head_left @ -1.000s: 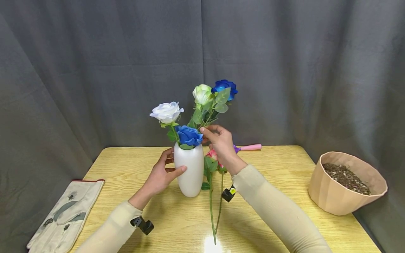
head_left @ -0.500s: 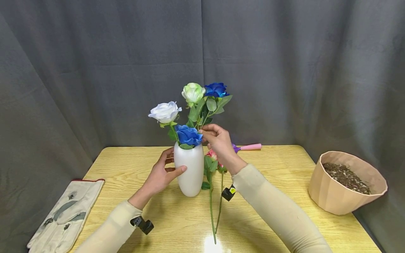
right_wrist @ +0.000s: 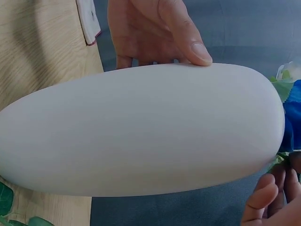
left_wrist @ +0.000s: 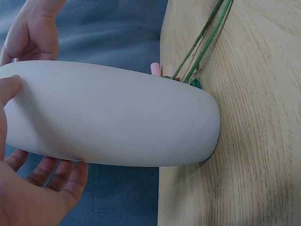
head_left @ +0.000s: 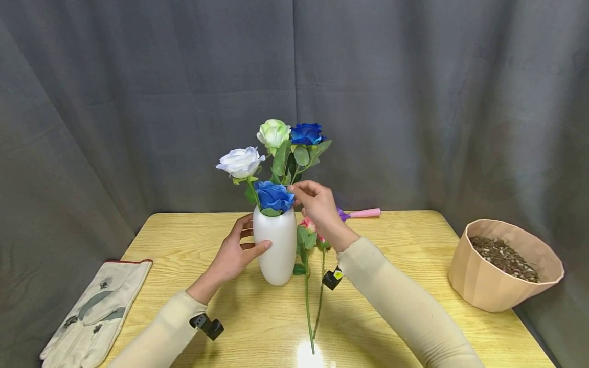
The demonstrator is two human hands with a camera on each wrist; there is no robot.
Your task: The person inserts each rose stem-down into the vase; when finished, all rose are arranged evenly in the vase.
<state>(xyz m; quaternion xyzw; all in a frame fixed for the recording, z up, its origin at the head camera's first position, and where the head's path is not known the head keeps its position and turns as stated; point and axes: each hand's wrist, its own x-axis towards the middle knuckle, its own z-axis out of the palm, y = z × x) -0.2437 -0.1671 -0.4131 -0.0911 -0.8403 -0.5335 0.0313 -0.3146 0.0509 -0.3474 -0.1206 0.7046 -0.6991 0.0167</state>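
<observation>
My left hand (head_left: pixel 235 255) grips the white vase (head_left: pixel 278 250) from its left side, thumb across the front and fingers behind. In the left wrist view the vase (left_wrist: pixel 117 113) stands on the wooden table. At the vase's mouth my right hand (head_left: pixel 319 204) pinches the stem of a dark blue rose (head_left: pixel 307 134); the fingertips are partly hidden behind a lighter blue rose (head_left: pixel 274 196). That lighter rose sits low at the rim. A white rose (head_left: pixel 241 162) leans out left, and a green-white rose (head_left: pixel 273 134) rises at the back.
Pink-red roses (head_left: pixel 307 224) lie right of the vase, their stems toward the front edge. Behind my right hand is a tool with a pink handle (head_left: pixel 365 213). A peach pot (head_left: pixel 474 278) of soil stands far right; work gloves (head_left: pixel 98 306) lie at left.
The dark blue rose and the green-white rose have swung left and nearer the vase's middle. My right hand has shifted slightly left; my left hand and the vase have stayed put.
</observation>
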